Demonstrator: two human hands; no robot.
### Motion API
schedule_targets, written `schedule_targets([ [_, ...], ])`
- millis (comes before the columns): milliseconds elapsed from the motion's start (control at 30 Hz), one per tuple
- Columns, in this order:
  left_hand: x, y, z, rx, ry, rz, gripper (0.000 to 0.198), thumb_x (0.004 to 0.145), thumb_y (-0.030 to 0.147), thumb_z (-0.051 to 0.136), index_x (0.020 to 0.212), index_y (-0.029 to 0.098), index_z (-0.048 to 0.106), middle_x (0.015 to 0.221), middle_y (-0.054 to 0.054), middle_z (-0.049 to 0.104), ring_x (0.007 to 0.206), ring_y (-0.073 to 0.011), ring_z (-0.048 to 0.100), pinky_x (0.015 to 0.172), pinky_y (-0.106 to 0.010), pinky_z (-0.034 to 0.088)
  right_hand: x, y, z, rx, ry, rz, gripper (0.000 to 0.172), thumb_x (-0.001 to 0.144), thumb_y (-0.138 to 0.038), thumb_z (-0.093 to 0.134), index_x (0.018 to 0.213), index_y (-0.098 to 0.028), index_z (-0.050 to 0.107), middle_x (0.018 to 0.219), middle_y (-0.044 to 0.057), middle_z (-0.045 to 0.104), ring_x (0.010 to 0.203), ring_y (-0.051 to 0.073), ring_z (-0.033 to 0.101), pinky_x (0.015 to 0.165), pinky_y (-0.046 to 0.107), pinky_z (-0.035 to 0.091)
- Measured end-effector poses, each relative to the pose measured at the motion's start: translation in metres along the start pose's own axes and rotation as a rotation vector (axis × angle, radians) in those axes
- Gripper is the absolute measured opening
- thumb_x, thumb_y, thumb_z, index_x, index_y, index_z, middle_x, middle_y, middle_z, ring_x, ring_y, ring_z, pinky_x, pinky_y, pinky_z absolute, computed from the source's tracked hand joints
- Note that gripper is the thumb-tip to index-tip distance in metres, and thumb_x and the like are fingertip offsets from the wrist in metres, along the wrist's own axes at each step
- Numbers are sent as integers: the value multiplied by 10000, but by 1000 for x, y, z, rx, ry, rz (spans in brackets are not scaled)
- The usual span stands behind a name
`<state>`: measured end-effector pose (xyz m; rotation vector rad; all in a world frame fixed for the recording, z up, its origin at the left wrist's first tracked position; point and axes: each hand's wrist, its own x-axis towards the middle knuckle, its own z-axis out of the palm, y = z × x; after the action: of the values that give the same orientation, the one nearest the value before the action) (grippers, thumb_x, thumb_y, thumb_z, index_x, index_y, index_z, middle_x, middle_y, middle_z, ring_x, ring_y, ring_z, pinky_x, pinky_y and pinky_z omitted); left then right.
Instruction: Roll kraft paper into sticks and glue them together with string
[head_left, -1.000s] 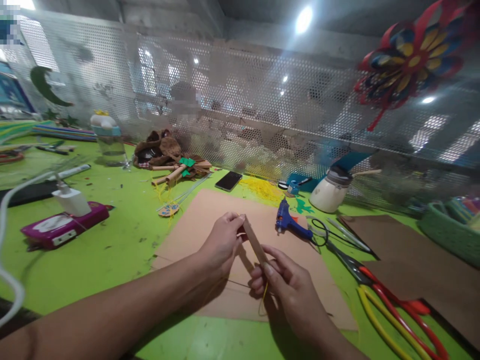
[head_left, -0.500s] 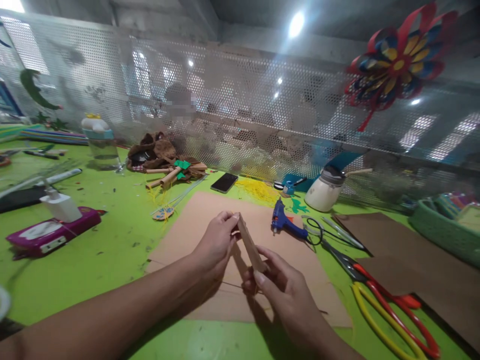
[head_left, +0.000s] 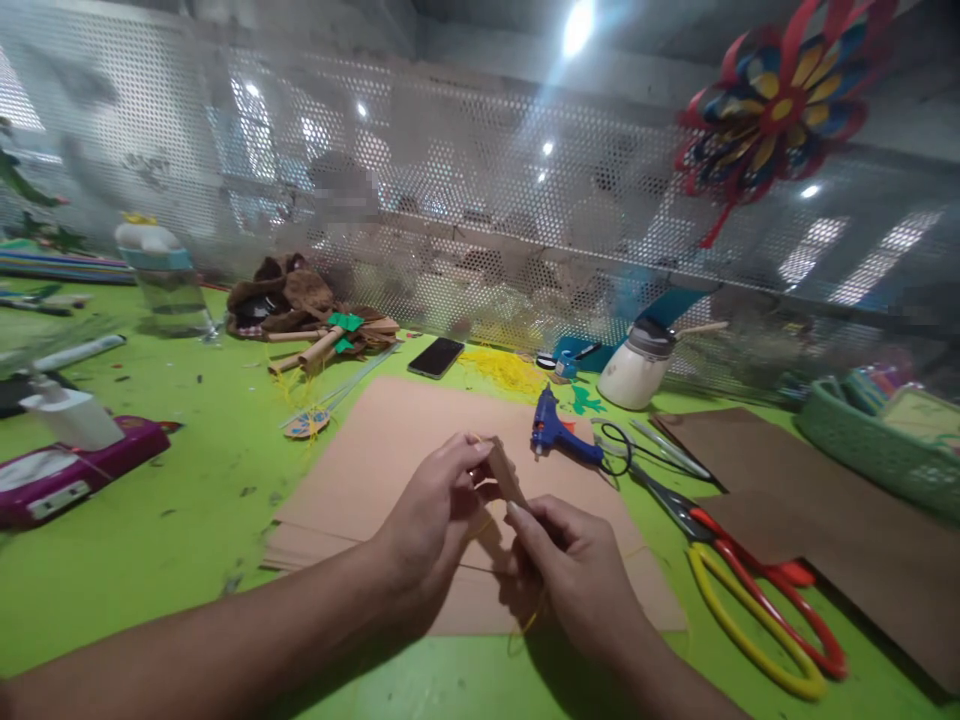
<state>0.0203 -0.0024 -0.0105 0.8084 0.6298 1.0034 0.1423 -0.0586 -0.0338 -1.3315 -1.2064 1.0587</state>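
Between my hands is a narrow strip of brown paper or card (head_left: 505, 474), slanting down to the right. My left hand (head_left: 442, 490) pinches its upper end with thumb and fingers. At the lower end, my right hand (head_left: 574, 560) grips it, the thumb pressed on top. A thin yellow strand (head_left: 534, 612) hangs below my right hand. Under both hands lie several sheets of tan paper (head_left: 382, 440). Past the hands, a blue glue gun (head_left: 556, 430) rests on the sheets' right part.
Large scissors (head_left: 724, 555) with red and yellow handles lie at right, beside brown cardboard (head_left: 825, 490). A phone (head_left: 436, 357), yellow shreds (head_left: 506, 372) and a white jar (head_left: 637, 368) stand along the back. A purple power strip (head_left: 135, 450) is at left, a green basket (head_left: 870, 440) at far right.
My hands have come closer together on the strip, and it shows shorter between them. The yellow strand now hangs lower by my right hand. The view has shifted slightly right.
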Motion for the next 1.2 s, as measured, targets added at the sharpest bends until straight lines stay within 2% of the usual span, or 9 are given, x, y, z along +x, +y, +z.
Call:
schedule_targets([
  [100,0,-3,-1,-22,-122,-49,188,748,339,642,802,187,545,697,-12,562,598,-140,535,516,-240,430,0,-1,-3,-22,15,-39,354,843,-432,566,623,-155,544,474,-18,507,401,94,480,409,220,401],
  [200,5,-8,-2,58,-70,-25,226,689,305,724,750,157,564,675,-19,579,578,-115,529,528,-220,420,0,-1,-3,-38,19,-71,348,839,-412,574,610,-151,550,477,-12,506,416,91,475,409,214,393],
  [367,10,-13,-6,103,-18,-25,236,684,305,729,674,154,548,594,-6,576,527,-106,522,520,-219,409,-2,3,1,-20,3,-74,350,854,-402,554,607,-154,541,463,-14,501,402,92,480,394,215,381],
  [667,11,-12,-5,42,-53,-48,265,657,304,747,682,161,525,581,7,558,502,-97,506,504,-219,400,-2,9,4,-18,31,-88,383,850,-433,552,583,-162,511,448,-22,494,376,90,479,381,215,389],
  [833,9,-12,-5,13,-169,-76,311,661,336,751,847,173,563,708,-11,572,575,-125,544,503,-229,409,-2,6,1,50,59,-33,383,813,-478,585,612,-157,531,432,-32,487,345,88,460,359,217,387],
  [900,9,-14,-5,54,-154,-85,354,610,289,791,870,174,580,735,-10,570,612,-130,554,529,-232,418,-1,5,0,37,80,-41,388,804,-486,590,604,-159,529,427,-32,486,350,86,448,363,214,373],
  [967,9,-17,-6,98,-114,-110,350,561,244,816,815,169,587,707,0,558,613,-129,548,539,-233,416,0,5,0,-3,91,-68,403,802,-489,588,580,-159,523,435,-24,488,378,88,449,382,216,364],
  [1067,13,-17,-9,95,-83,-121,281,582,237,793,742,164,574,654,9,546,572,-120,525,539,-241,404,1,5,-1,-47,64,-100,383,793,-468,610,594,-147,545,488,-12,506,447,96,465,426,219,370],
  [1200,19,-9,-12,121,-32,-5,209,607,212,764,718,151,597,630,3,547,553,-102,481,548,-232,368,-1,7,1,25,-37,-9,365,823,-476,573,669,-147,550,508,-1,543,430,103,504,417,217,400],
])
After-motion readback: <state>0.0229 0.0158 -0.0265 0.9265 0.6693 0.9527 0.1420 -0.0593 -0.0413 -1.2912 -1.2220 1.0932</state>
